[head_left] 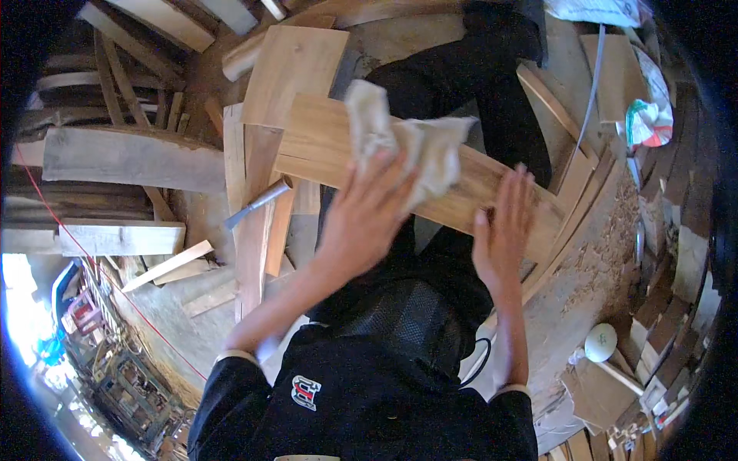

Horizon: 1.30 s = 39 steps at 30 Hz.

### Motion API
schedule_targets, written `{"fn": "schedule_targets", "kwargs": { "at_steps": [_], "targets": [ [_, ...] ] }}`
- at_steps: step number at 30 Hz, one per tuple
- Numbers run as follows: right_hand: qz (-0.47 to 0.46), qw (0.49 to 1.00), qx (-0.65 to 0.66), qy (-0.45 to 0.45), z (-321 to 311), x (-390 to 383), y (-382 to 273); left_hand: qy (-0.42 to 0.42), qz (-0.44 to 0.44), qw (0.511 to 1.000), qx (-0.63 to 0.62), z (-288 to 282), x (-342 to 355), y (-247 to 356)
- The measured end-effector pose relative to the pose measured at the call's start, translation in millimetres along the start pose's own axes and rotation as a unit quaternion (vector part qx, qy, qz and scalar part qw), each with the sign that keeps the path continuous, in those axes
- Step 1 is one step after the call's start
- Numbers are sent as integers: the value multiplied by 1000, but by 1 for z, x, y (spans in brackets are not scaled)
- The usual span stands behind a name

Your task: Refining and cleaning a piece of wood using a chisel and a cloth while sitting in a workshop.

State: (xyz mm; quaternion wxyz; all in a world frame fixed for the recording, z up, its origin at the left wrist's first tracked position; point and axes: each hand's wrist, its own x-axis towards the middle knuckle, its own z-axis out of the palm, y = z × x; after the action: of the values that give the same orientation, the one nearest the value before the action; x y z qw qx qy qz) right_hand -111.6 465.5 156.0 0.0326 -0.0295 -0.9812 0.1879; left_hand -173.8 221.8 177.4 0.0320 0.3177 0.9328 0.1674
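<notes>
A long, light-brown wooden board (317, 146) lies slantwise in front of me, over the dark-clothed legs. My left hand (367, 203) presses a crumpled off-white cloth (437, 150) against its upper face; the cloth is blurred and one end flaps up. Toward the board's right end, my right hand (505, 227) rests flat, fingers stretched out and thumb apart. A metal chisel-like tool (257, 203) with a flared end lies on planks left of my left hand.
More planks (296, 65) lie beyond and to the left. Stacked timber (131, 157) fills the left side. Wood shavings (596, 261) cover the floor at right, near a white round object (600, 343) and wood offcuts (661, 338). A thin red line (115, 284) crosses the lower left.
</notes>
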Motion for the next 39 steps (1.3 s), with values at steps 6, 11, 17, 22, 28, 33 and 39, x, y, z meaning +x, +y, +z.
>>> {"fn": "schedule_targets", "kwargs": {
  "at_steps": [6,11,17,22,28,33,39],
  "targets": [
    [-44,997,-44,43,21,86,-7,66,18,997,47,20,70,3],
    [96,993,-20,59,-2,41,60,98,-107,983,108,-13,35,-70],
    [100,995,-1,19,-13,-28,16,-31,-102,990,89,-24,-16,-18],
    [-29,996,-79,1,14,44,-12,23,40,999,-26,16,28,38],
    [62,995,-48,70,0,54,70,125,-85,982,113,8,50,-32],
    [98,990,-101,9,-19,-17,53,127,-153,975,99,-14,-20,-73],
    [-31,999,15,0,14,26,-41,85,-91,989,-79,-12,-7,-2]
  ]
}}
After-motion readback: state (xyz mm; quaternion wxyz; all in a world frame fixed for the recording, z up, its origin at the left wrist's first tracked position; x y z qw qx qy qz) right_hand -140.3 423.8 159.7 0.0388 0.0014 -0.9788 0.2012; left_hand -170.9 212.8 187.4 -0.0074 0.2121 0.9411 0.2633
